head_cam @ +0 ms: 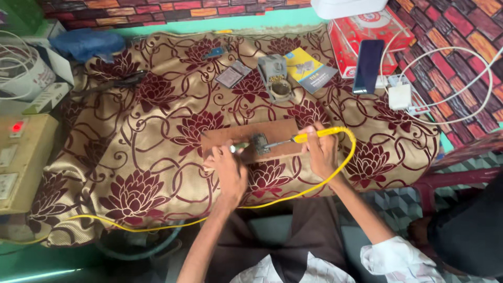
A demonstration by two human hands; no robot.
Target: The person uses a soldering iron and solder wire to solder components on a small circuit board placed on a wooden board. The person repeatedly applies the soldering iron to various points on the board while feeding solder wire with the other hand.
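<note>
- Where it lies at frame centre, the wooden board [236,137] looks stiff and steady, best steadied by its edges.
- The right hand [320,152] is clamped on the yellow soldering iron [314,135]; I judge it light, with a hot tip, so grip the handle.
- The left hand [228,169] pinches a green-handled tool [239,147] beside the small circuit part [259,143], probably fragile.

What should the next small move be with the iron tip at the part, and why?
Probably hold the soldering iron steady: its tip meets the small component on the wooden board, while the left hand holds a green-handled tool at its other side.
</note>
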